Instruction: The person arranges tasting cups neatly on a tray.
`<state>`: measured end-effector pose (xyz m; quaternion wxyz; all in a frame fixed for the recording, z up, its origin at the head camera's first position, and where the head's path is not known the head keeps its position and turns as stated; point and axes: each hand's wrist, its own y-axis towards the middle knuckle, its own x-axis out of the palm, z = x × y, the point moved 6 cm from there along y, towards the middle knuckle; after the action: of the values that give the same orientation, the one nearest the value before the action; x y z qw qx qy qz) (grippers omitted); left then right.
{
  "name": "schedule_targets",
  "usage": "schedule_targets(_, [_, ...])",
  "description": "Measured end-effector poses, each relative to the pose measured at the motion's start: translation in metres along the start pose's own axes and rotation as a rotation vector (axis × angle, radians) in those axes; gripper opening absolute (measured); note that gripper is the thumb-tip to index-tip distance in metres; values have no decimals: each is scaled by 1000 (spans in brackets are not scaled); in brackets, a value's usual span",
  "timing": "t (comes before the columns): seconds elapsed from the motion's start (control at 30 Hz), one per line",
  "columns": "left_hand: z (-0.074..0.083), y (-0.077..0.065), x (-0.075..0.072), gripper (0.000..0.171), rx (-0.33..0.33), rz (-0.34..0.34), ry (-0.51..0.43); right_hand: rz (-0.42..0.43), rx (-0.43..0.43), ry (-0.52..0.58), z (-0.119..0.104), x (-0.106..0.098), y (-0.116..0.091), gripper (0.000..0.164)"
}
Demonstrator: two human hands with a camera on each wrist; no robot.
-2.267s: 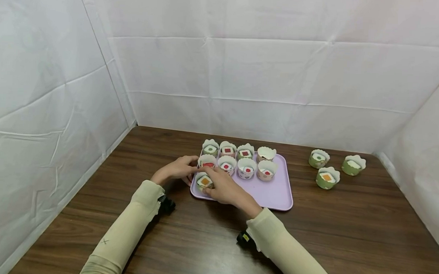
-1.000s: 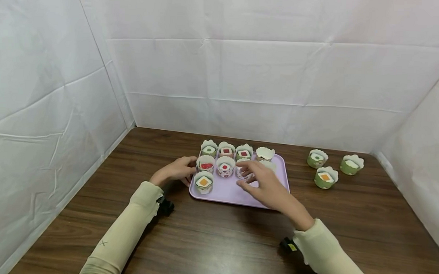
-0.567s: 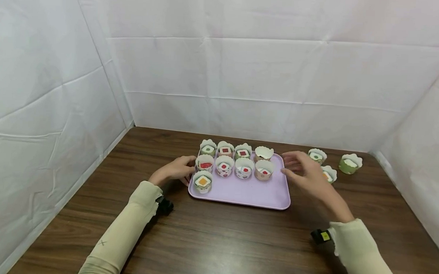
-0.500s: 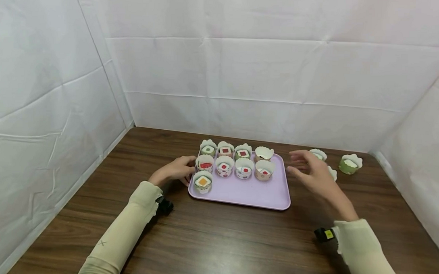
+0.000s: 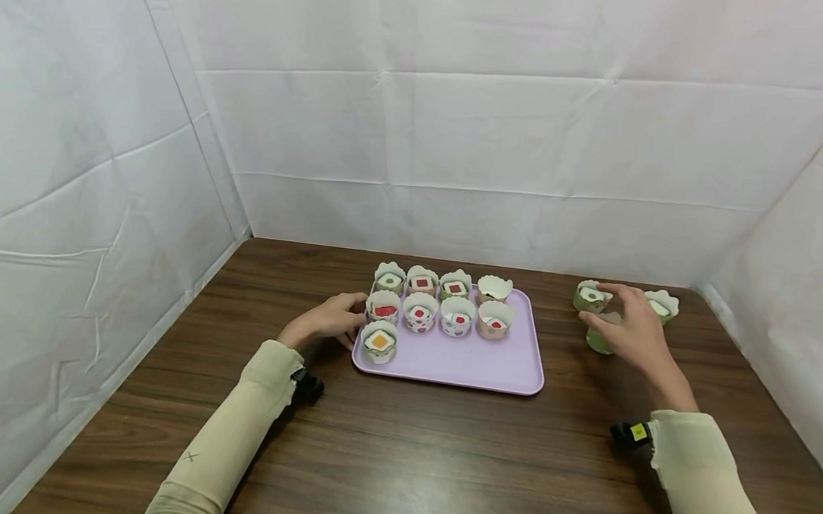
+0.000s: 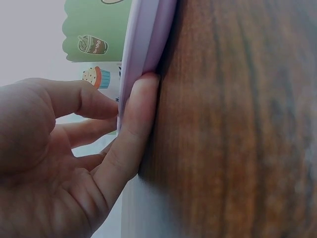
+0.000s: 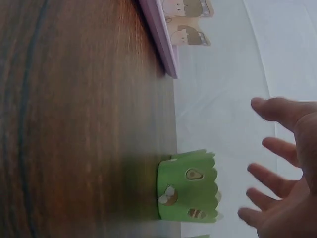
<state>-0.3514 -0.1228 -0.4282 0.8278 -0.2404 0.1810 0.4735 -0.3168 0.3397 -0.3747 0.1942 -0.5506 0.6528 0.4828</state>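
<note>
At the left rim of the lilac tray [image 5: 462,365] my left hand [image 5: 331,316] pinches the edge; in the left wrist view the fingers [image 6: 131,114] press against the tray's rim [image 6: 143,44]. Several paper-cup cupcakes stand on the tray, the nearest a green cupcake with an orange square [image 5: 379,342] at its front left corner. My right hand [image 5: 630,325], fingers spread and holding nothing, hovers over a green cupcake [image 5: 600,342], hiding part of it. In the right wrist view that green cup [image 7: 188,188] stands upright on the table, apart from the fingertips.
Two more green cupcakes stand at the back right: one [image 5: 589,295] left of my right hand and another [image 5: 663,303] behind it. A back-row cup [image 5: 494,288] shows a pale inside. White cloth walls [image 5: 484,138] enclose the wooden table [image 5: 405,446].
My right hand has left the orange-square cupcake at the tray's front left corner and moved right, across the tray, to the loose green cupcakes. My left hand stays at the tray's rim.
</note>
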Motion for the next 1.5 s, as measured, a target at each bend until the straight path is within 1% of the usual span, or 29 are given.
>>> schedule_targets(0.27, [-1, -1, 1, 46, -8, -3, -12, -45, 86, 23, 19, 8, -3, 66])
schedule_targets(0.43, [-1, -1, 2, 46, -3, -5, -10, -95, 129, 36, 28, 13, -7, 68])
schedule_targets(0.53, [0, 0, 1, 46, 0, -5, -10, -131, 149, 32, 31, 15, -8, 67])
schedule_targets(0.63, [0, 1, 1, 46, 3, -2, -6, -165, 172, 27, 33, 17, -9, 70])
schedule_targets(0.9, [-1, 1, 0, 46, 4, 4, 0, -212, 199, 26, 37, 23, -9, 68])
schedule_targets(1.13, [-2, 0, 1, 46, -1, -2, -8, -263, 259, 34, 41, 25, -10, 69])
schedule_targets(1.23, [-2, 0, 1, 45, -4, -2, -11, -267, 261, 32, 42, 26, -10, 68])
schedule_targets(1.4, [-1, 0, 1, 45, -2, -2, -14, -254, 234, 17, 41, 24, -10, 66])
schedule_targets(1.5, [-1, 1, 1, 45, -1, 0, -16, -253, 224, 11, 40, 22, -10, 69])
